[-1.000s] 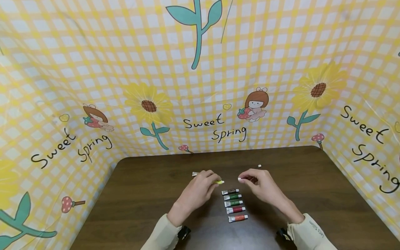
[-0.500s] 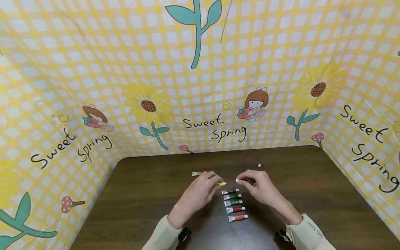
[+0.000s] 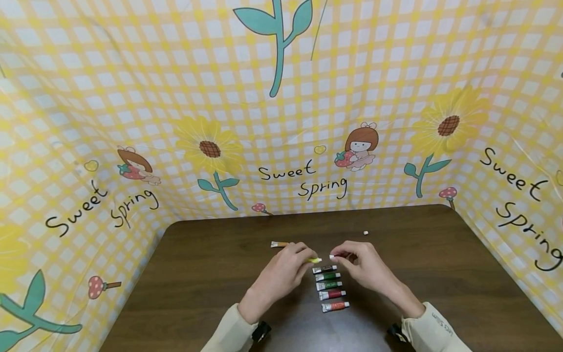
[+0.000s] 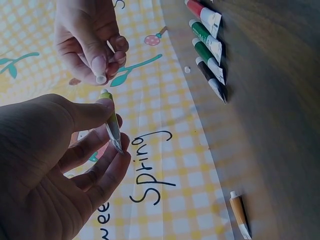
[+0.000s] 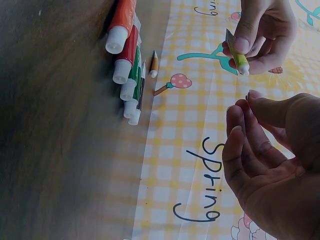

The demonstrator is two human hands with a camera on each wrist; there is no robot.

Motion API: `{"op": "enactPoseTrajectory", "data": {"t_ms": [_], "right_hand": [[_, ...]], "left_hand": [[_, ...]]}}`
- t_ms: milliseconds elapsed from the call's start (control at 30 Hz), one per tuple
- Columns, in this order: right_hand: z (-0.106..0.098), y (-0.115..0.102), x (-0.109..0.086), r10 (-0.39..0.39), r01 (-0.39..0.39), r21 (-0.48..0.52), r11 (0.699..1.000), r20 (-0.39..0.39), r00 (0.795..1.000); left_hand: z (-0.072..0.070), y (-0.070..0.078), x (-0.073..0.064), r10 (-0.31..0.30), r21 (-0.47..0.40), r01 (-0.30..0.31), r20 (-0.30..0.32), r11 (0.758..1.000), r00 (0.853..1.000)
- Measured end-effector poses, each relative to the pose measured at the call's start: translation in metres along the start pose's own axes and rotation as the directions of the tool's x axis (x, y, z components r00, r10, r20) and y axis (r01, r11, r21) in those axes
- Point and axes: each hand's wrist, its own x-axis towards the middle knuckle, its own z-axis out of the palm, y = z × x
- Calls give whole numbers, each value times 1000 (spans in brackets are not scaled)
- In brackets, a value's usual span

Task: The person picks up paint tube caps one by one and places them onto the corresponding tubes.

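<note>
My left hand [image 3: 283,269] pinches a small yellow paint tube [image 3: 313,260] between thumb and fingers, its bare nozzle pointing right. Facing it, my right hand [image 3: 367,266] holds a little white cap [image 3: 332,256] at its fingertips. A narrow gap separates cap and nozzle. In the left wrist view the hollow end of that cap [image 4: 101,79] shows just above the yellow tube [image 4: 114,125]. From the right wrist the cap is mostly hidden by my fingers, while the yellow tube [image 5: 237,55] is plain to see.
Below the hands lies a column of capped tubes: black [image 3: 324,269], two green [image 3: 328,277], red [image 3: 332,295] and orange [image 3: 335,307]. An ochre tube [image 3: 278,244] lies behind my left hand. Another white cap [image 3: 365,232] sits farther back on the brown table [image 3: 198,274]. Checked cloth [image 3: 281,127] surrounds it.
Both hands have come closer together. The cap has moved left and slightly down, and the yellow tube has shifted a little right and down. The tubes on the table have stayed put.
</note>
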Motion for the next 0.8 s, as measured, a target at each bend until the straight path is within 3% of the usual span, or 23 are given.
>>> {"op": "enactPoseTrajectory", "data": {"t_ms": [800], "right_hand": [[6,-2,-1,-23,22,34,999,42,999]], "left_hand": [[2,5,-1,47,0,-47,-13,999,999]]}}
